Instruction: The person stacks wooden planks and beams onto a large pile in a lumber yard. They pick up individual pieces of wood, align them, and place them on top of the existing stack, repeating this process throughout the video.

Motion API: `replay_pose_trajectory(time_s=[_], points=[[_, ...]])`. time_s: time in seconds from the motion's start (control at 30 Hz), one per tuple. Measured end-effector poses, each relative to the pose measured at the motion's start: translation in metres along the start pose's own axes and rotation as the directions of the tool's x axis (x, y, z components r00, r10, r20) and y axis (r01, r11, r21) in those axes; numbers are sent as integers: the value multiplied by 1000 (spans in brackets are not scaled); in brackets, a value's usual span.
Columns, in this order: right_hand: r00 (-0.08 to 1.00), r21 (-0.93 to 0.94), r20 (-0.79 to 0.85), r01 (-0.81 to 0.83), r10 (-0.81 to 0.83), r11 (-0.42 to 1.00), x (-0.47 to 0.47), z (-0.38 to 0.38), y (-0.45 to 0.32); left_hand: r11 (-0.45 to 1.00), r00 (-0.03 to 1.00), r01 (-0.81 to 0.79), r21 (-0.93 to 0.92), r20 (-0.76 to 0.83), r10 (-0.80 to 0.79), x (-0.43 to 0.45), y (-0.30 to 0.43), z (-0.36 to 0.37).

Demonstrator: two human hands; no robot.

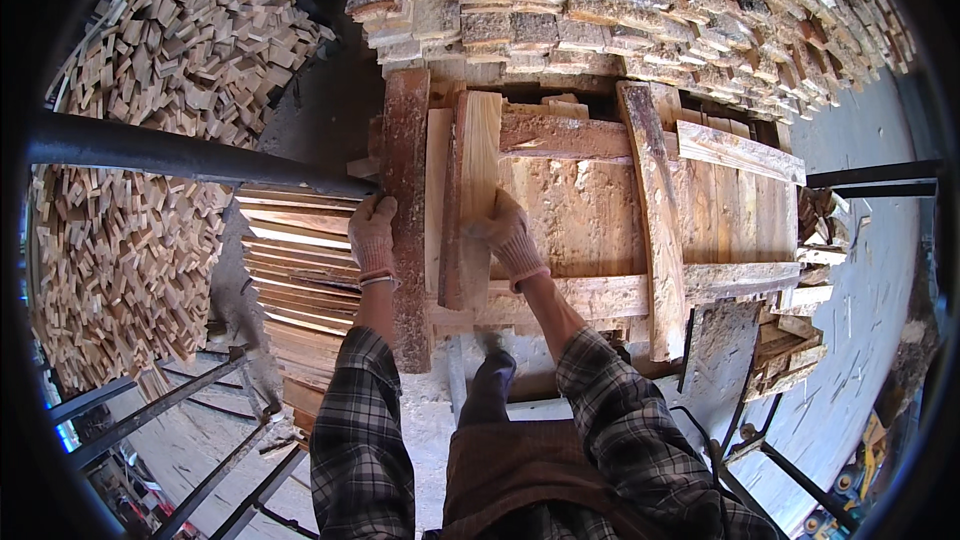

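My left hand [373, 232], in a knitted work glove, lies at the left edge of a rough reddish-brown board [406, 240]; whether its fingers grip that board cannot be told. My right hand [510, 232], gloved too, has its thumb and fingers on the right edge of a short pale plank [480, 157] with a darker bark-like side. This plank stands out above a wooden pallet-like frame [570, 296] and looks slightly blurred near its lower end. Another rough board [654, 217] crosses the frame further right. Flat boards [574, 225] fill the frame between its rails.
Stacked wood pieces [555, 7] rise beyond the frame. Heaps of small offcuts [187, 45] lie at the left, behind a dark metal bar [202, 154]. A row of thin slats [307, 277] sits beside my left forearm. Metal stands [810, 487] flank me below.
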State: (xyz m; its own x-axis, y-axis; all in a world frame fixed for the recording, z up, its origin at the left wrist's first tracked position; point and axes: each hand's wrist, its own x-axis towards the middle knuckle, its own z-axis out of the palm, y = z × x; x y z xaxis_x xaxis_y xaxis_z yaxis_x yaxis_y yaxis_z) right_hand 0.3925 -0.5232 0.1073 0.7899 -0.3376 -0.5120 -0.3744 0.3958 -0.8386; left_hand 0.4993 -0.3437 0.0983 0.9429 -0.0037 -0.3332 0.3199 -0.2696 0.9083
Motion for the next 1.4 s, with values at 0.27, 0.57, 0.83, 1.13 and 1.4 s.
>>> replay_pose_trajectory(time_s=[0.27,0.57,0.83,1.13,1.4], points=[[1000,-206,27,20,-15,978,-3,2,-9,675,990,96,732,-142,14,-11,19,15],[958,-190,-190,179,-215,965,-4,-63,23,761,982,147,632,-183,-38,-22,27,28],[989,-663,-84,38,-125,748,-1,-40,-2,737,977,134,662,-212,13,-14,8,16],[863,-821,138,374,-486,432,-31,-124,-36,810,980,119,575,-197,-4,-13,3,26],[907,-982,-180,-142,-381,125,-75,-239,-42,784,958,134,606,-281,53,-6,18,25]])
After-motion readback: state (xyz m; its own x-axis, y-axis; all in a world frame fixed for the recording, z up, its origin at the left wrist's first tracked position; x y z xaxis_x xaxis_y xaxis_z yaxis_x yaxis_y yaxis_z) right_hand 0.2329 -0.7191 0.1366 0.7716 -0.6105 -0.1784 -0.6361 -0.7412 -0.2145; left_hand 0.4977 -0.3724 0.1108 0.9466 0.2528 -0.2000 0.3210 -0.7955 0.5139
